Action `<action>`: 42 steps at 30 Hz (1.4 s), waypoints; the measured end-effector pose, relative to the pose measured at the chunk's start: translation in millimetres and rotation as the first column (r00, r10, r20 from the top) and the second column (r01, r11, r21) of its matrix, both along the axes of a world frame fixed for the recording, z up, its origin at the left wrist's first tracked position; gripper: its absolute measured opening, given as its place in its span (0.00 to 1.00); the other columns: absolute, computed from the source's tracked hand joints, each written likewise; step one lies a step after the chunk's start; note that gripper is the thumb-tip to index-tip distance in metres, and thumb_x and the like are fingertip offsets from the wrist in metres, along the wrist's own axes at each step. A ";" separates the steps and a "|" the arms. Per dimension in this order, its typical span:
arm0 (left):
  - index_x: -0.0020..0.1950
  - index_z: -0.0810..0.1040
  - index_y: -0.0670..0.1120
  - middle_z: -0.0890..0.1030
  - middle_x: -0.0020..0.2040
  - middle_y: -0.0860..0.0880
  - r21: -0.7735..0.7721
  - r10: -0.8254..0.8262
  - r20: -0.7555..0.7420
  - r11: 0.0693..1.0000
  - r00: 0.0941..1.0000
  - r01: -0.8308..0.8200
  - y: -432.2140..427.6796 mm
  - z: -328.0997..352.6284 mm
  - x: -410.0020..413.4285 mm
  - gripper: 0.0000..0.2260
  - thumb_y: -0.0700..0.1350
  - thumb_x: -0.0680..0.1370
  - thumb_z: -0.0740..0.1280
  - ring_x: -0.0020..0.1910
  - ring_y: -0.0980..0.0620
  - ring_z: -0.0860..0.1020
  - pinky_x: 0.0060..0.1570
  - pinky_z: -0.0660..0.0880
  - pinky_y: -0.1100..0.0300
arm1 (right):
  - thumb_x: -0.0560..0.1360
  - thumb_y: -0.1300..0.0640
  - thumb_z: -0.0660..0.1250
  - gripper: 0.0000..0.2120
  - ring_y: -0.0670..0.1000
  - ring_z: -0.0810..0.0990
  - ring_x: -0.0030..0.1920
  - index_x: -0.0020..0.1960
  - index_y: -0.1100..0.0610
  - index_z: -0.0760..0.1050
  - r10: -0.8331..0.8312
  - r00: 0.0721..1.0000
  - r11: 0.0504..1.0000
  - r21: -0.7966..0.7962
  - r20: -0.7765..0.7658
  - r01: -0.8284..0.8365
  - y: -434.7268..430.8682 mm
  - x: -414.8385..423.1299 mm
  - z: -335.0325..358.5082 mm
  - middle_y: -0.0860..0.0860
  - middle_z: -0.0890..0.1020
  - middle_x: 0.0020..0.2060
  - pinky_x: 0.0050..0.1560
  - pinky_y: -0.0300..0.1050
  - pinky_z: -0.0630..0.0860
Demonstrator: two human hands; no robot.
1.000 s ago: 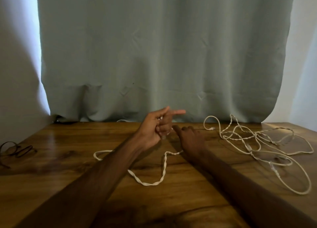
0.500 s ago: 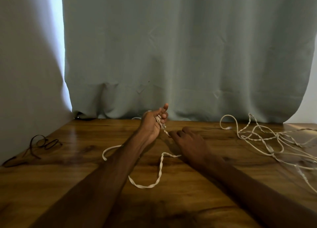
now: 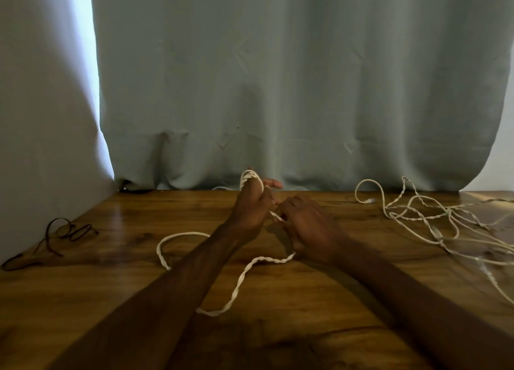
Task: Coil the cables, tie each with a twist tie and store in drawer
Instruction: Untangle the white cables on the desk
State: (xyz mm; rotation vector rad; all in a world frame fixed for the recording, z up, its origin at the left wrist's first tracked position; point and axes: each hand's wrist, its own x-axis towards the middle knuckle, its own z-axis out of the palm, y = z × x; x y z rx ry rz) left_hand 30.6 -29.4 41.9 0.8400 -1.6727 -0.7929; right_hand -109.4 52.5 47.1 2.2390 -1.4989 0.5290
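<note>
A white twisted cable point(image 3: 239, 283) lies in loose curves on the wooden table point(image 3: 278, 328). My left hand point(image 3: 250, 208) is raised at the table's middle with a few turns of this cable looped over its thumb and fingers. My right hand point(image 3: 308, 225) sits just to the right of it and pinches the same cable between the two hands. The cable's free length trails from under my right hand toward me and loops round behind my left forearm.
A tangled heap of white cables point(image 3: 434, 219) spreads over the right side of the table. A thin dark cable point(image 3: 55, 236) lies at the left edge by the wall. A grey-green curtain point(image 3: 278, 91) hangs along the table's back edge.
My right hand has lifted off the table and taken hold of the cable. Loops now wrap my left hand's fingers. The view has shifted left.
</note>
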 end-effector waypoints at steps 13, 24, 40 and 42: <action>0.39 0.68 0.48 0.74 0.38 0.47 -0.558 0.422 0.435 0.819 0.795 -0.130 -0.6 5.9 11.3 0.15 0.47 0.85 0.61 0.39 0.46 0.74 0.46 0.70 0.54 | 0.84 0.63 0.61 0.06 0.54 0.83 0.28 0.53 0.62 0.76 -0.065 0.727 0.963 0.234 0.684 -0.134 -8.1 -42.6 4.7 0.59 0.84 0.35 0.26 0.47 0.78; 0.37 0.70 0.46 0.72 0.35 0.52 -0.445 0.344 0.638 0.895 0.689 -0.034 -5.4 6.0 13.7 0.27 0.67 0.81 0.58 0.34 0.53 0.71 0.40 0.67 0.54 | 0.86 0.55 0.57 0.14 0.42 0.63 0.21 0.52 0.62 0.78 -0.265 0.057 0.822 0.256 0.963 -0.509 -11.3 -44.1 26.2 0.47 0.68 0.26 0.17 0.34 0.57; 0.61 0.78 0.37 0.60 0.26 0.56 0.318 -0.698 -0.389 0.512 0.602 0.798 27.0 43.3 -14.7 0.16 0.45 0.84 0.57 0.22 0.60 0.63 0.28 0.61 0.68 | 0.87 0.53 0.55 0.18 0.43 0.73 0.26 0.42 0.54 0.78 -0.012 0.675 0.948 0.223 0.738 -0.227 -10.5 -34.0 -2.8 0.49 0.78 0.28 0.31 0.40 0.70; 0.68 0.74 0.34 0.63 0.27 0.55 0.298 -0.626 -0.459 0.560 0.631 0.773 20.9 40.3 -9.6 0.17 0.43 0.84 0.57 0.24 0.60 0.64 0.30 0.61 0.66 | 0.87 0.56 0.55 0.15 0.44 0.74 0.24 0.47 0.57 0.76 -0.075 0.700 0.891 0.363 0.711 -0.273 -8.0 -16.4 -8.0 0.50 0.78 0.28 0.29 0.41 0.71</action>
